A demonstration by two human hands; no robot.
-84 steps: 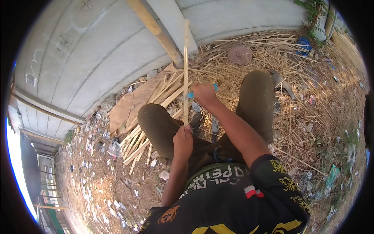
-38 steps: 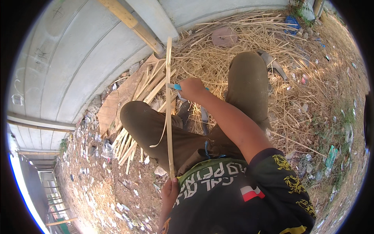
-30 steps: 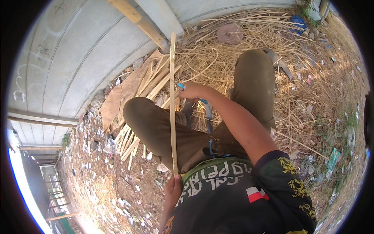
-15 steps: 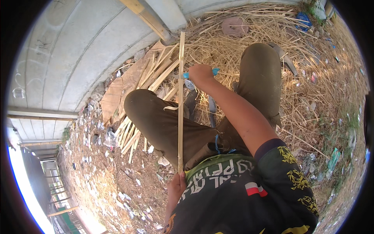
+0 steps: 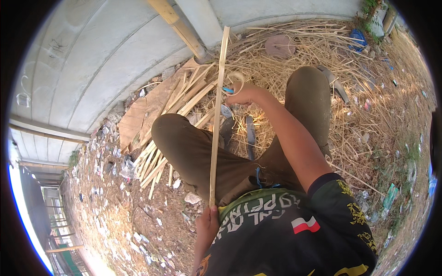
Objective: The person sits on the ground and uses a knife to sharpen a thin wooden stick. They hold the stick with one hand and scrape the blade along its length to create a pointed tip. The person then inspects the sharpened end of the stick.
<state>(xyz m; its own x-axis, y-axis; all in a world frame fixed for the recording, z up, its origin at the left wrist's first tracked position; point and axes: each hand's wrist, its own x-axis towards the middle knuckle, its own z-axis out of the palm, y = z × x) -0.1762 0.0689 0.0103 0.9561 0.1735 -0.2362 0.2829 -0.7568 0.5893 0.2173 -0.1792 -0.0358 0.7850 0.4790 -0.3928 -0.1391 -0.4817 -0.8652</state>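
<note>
Littered outdoor yard [image 5: 117,216], grey wall [image 5: 99,60]

- Bright daylight, soft shade on the wall [image 5: 101,60]
- White, blue-fringed glare at far left
- Ground [image 5: 99,260] washed out at lower left
- Corners black; wall visibly bends

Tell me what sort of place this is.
Probably an outdoor yard used for work: a pale panelled wall, litter-strewn ground and a spread of straw-coloured shavings suggest it.
</note>
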